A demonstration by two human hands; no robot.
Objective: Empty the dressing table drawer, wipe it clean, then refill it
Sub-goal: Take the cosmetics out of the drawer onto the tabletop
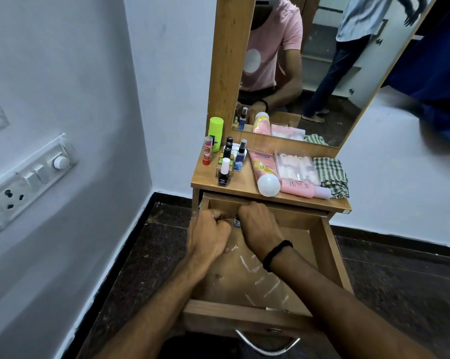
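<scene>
The wooden drawer (330, 255) of the dressing table is pulled out, and its bare floor shows white scratch marks. Both my hands are at its back left corner. My left hand (208, 235) is a closed fist, and I see nothing in it. My right hand (260, 226), with a black band on the wrist, curls down over a small bottle (236, 222), of which only a dark top and a blue label show. On the tabletop (242, 185) stand a green bottle (215, 130), a red lipstick (207, 151), a nail polish bottle (224, 172) and a spray bottle (240, 155). A pink tube (264, 168), a clear packet (295, 167) and a pink bottle (302, 189) lie there too.
A folded checked cloth (331, 177) lies at the tabletop's right end. The mirror (309, 68) reflects me and a second person standing behind. A wall with a switch panel (29, 177) is close on the left. The drawer's metal handle (266, 344) is nearest me, and the floor is dark.
</scene>
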